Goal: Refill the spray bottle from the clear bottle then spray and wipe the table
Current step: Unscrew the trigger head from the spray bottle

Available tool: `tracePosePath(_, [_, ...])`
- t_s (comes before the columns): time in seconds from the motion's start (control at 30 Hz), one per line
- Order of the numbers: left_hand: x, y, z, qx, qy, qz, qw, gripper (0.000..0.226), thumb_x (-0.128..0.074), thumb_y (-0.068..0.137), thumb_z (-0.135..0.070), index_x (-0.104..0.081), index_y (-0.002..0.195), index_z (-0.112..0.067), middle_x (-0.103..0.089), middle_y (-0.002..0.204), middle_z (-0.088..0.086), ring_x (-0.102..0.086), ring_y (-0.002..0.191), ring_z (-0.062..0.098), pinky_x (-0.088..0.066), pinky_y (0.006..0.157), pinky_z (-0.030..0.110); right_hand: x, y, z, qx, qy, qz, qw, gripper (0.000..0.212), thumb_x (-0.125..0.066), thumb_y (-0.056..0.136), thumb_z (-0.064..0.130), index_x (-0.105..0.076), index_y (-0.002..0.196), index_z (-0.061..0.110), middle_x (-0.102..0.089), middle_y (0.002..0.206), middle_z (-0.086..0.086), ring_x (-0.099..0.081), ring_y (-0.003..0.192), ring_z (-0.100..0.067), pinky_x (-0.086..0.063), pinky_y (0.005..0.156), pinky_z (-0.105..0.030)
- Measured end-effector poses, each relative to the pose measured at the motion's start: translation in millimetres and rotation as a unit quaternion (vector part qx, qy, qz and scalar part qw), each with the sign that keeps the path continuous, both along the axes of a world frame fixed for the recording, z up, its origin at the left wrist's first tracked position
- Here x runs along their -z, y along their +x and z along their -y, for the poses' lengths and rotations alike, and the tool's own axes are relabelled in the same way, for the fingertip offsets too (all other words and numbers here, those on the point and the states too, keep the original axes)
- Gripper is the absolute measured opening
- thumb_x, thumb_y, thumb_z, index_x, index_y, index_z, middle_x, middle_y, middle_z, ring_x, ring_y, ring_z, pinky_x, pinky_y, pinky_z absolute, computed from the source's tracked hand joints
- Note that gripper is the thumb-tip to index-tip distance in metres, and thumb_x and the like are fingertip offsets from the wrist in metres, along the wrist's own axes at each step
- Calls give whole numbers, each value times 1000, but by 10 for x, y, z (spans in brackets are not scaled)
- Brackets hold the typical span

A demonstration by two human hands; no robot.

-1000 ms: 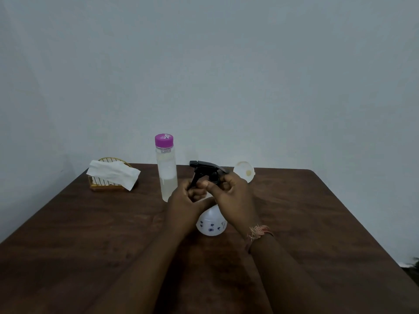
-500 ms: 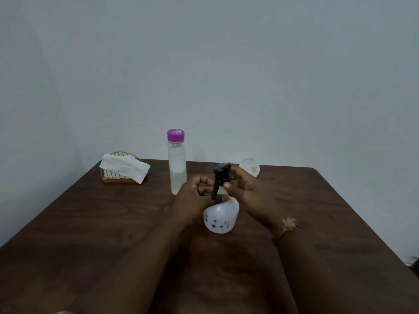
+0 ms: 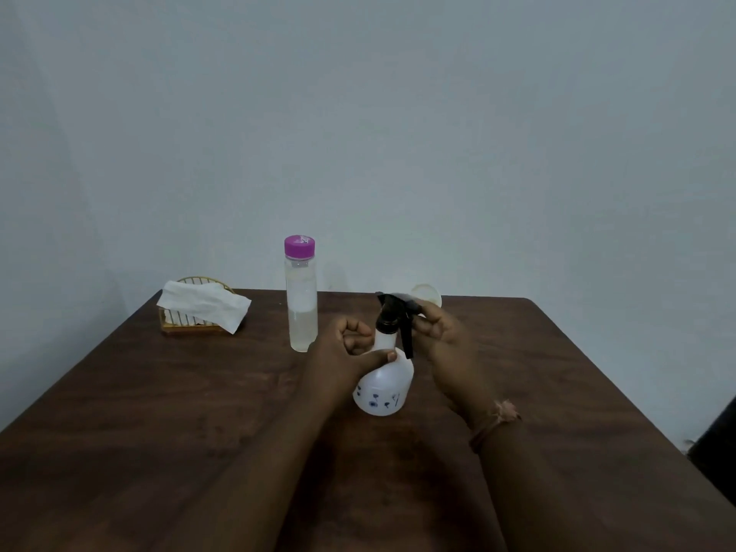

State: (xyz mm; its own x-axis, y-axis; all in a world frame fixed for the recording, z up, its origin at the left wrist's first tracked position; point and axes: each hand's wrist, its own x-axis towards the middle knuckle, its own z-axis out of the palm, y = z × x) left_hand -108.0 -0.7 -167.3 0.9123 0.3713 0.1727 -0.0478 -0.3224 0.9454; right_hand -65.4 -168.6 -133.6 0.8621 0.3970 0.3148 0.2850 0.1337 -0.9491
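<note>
A white spray bottle [image 3: 384, 386] with small blue flowers stands on the dark wooden table [image 3: 159, 412]. Its black trigger head [image 3: 394, 316] sits on the neck. My left hand [image 3: 346, 352] grips the bottle's neck and shoulder, thumb across the front. My right hand [image 3: 442, 340] holds the black trigger head from the right. Behind and to the left stands the clear bottle [image 3: 301, 300] with a purple cap, roughly half full of clear liquid. A white tissue [image 3: 203, 308] lies draped over a gold wire holder [image 3: 187, 326] at the far left.
A small white round funnel-like piece [image 3: 428, 294] lies at the table's back edge, partly hidden by my right hand. A pale wall stands right behind the table. A dark object [image 3: 717, 444] shows at the right edge, beyond the table.
The black trigger head has turned on the neck: its nozzle pointed left, then end-on, and its lever now hangs on the right. Both hands kept hold of the bottle.
</note>
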Motion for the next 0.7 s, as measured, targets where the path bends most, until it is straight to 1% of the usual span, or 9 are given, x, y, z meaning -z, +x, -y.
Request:
tracePosePath(0.07, [-23,-7,20,-4,1,-1,1000,55,-96,60,-39,-63,102,-26,-77,94,-9,-73,89,2,-58,77,22,0,33,57,7,61,-53,997,56,-43,94,-16,-59,135,18,-71,124,-5,-66,119,-19,-55,95,-33])
tracePosePath(0.17, [-55,-26,53,-15,16,-4,1000,51,-94,64,-38,-62,102,-26,-75,93,-12,-70,84,-3,-51,66,11,-75,11,9,19,115,-104,988,41,-53,95,10,-55,136,16,-74,113,-5,-70,109,-24,-53,96,-40])
tracePosePath(0.23, [-54,-27,57,-15,17,-1,1000,47,-93,66,-33,-62,101,-25,-75,93,-11,-71,85,-2,-53,68,12,-135,-85,-64,32,45,-79,995,56,-68,93,21,-46,144,20,-74,110,3,-70,106,-13,-54,95,-32])
tracePosePath(0.33, [-59,-29,56,-23,49,-6,999,32,-84,77,-19,-62,100,-21,-73,92,-9,-69,85,6,-52,69,19,-89,-247,-177,69,-103,68,990,87,-85,77,36,-35,148,35,-55,124,23,-57,117,4,-48,96,-17])
tracePosePath(0.4, [-66,-31,60,-30,65,-4,997,28,-81,79,-19,-61,99,-20,-69,89,-12,-66,82,4,-46,64,13,-66,-270,-249,90,-95,85,988,75,-88,74,31,-48,137,38,-57,120,25,-56,111,12,-49,93,-11])
tracePosePath(0.47, [-69,-42,75,-21,44,1,999,37,-87,76,-29,-61,101,-22,-71,90,-12,-67,83,0,-46,66,9,-82,-222,-273,128,-73,95,985,47,-83,80,18,-60,117,36,-67,106,16,-63,99,9,-55,91,-20])
tracePosePath(0.5, [-60,-46,79,-17,30,5,999,42,-90,72,-33,-62,102,-23,-73,91,-10,-69,85,0,-49,69,12,-126,-199,-271,142,-63,86,984,40,-81,82,14,-64,112,33,-71,102,12,-66,96,5,-57,90,-25])
tracePosePath(0.6, [-42,-33,55,-17,23,6,1000,49,-94,64,-40,-62,99,-26,-76,93,-9,-72,88,2,-59,77,25,-314,-96,-191,167,-30,69,983,28,-82,81,14,-71,105,23,-76,98,7,-71,92,-3,-58,84,-28])
tracePosePath(0.7, [-58,-10,39,-14,50,0,999,51,-93,63,-44,-61,99,-28,-75,98,-11,-71,92,4,-61,81,30,-578,-2,-79,168,5,83,982,23,-80,82,10,-74,103,17,-77,96,0,-74,91,-13,-61,83,-37])
